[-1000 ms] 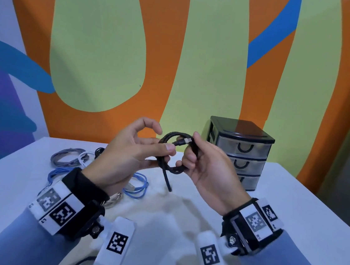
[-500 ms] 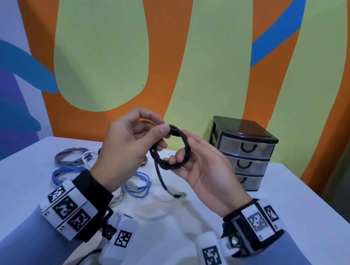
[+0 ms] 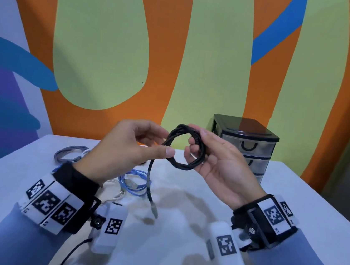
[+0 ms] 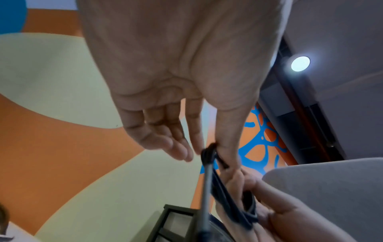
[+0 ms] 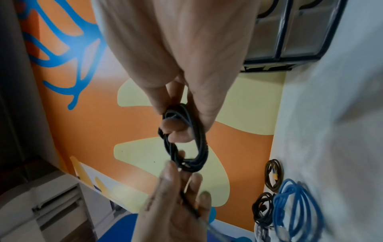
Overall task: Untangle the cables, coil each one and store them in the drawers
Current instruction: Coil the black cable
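Black coils (image 5: 274,175) beside blue cable (image 5: 294,208), wrist-view only

Left hand (image 3: 128,149) hides grey cable (image 3: 69,153) partly.

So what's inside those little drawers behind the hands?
All three drawers of the drawer unit are closed. Through the cloudy fronts nothing shows; the right hand covers part of them.

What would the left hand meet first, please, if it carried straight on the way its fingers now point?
Probably the black cable coil that the right hand holds up: the left hand points rightward at it, already pinching its strand. Beyond lie the right hand's fingers, though depth is unclear.
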Tool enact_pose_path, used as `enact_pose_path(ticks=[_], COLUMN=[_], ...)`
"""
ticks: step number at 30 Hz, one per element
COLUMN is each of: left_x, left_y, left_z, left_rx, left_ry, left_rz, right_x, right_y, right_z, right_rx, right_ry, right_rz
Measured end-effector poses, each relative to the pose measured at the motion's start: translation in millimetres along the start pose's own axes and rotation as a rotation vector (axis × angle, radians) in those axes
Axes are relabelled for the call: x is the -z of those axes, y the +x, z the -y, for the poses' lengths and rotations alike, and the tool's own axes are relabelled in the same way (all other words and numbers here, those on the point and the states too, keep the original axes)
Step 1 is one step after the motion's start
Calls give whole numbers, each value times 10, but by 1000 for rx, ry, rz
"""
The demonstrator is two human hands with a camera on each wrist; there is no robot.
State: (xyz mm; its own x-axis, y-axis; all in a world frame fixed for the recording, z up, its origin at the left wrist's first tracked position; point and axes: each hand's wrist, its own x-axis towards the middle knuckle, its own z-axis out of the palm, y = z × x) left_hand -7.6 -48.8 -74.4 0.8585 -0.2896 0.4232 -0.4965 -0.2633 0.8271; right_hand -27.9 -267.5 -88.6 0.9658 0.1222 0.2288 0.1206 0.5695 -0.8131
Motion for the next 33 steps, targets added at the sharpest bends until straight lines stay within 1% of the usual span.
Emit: enact_pose_path(ticks=[3,6,8,10,14,16,18,20,22,24,28,30,31,33], left_x=[74,57,-16,-112,-207,-226,-258,-296,-344,-381,-379,-379,-383,-368], left_y=[8,26,32,31,23,13,-2,-14,-33,-45,-75,-90,-94,-83], left_z=[29,95,149,155,90,73,95,93,71,50,-22,-34,-36,-19], left_rx=[19,18,18,41,142,120,98,75,38,0,-29,-29,-25,-6], left_ry=[47,131,147,90,-226,-231,-183,-192,-213,-253,-388,-404,-387,-348], left_rz=[-43,-121,-151,-143,-71,-65,-106,-156,-170,-150,-25,13,8,-45], right_x=[17,-4,-25,-37,-45,-47,-44,-42,-37,-15,27,44,53,60], right_y=[4,3,2,4,6,4,4,16,39,60,69,53,49,44], right_z=[24,-15,-61,-97,-110,-111,-118,-137,-152,-139,-106,-106,-108,-97], right_rx=[-5,-20,-19,-14,17,23,20,13,22,30,14,3,6,20], right_ry=[57,111,126,134,190,207,151,41,-39,-55,-64,-85,-100,-110], right_rz=[-19,18,53,78,93,98,96,62,20,4,71,106,113,104])
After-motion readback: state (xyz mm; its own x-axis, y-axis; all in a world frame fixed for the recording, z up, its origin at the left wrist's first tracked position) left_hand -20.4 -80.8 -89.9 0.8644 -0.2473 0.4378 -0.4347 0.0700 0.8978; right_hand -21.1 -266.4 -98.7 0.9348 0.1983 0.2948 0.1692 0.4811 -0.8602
